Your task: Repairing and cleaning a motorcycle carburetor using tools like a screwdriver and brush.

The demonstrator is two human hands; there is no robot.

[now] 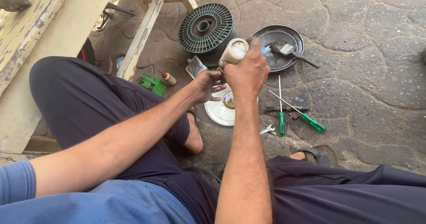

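A person is sitting low over a cobbled stone floor (368,42), knees spread in dark trousers, with a worn cream-painted wooden bench (26,51) running along the floor's left edge and its slanted leg (142,33) reaching toward the top. Near the top edge, around the middle, a dark green slotted fan housing (206,27) is lying flat, and just to its right a round dark metal pan (277,33) is carrying a paintbrush (293,53) whose handle is sticking out over the pan's right rim. Below these, in the middle of the floor, a white round disc (219,111) with a brass-coloured centre is resting between the person's feet. Over that disc the right hand (246,73) is closing around a cream-coloured squeeze bottle (234,51), gripping it tilted with its body pointing up toward the fan housing. The left hand (206,85) is sitting just beside it, fingers partly curled; whether it is pinching something small is impossible to tell. To the right of the disc, two green-handled screwdrivers (281,122) are lying crossed, with a small spanner (267,129) beside them. To the left of the hands, a small brown-tipped bottle (168,78) and a green plastic piece (153,83) are lying near the bench leg.
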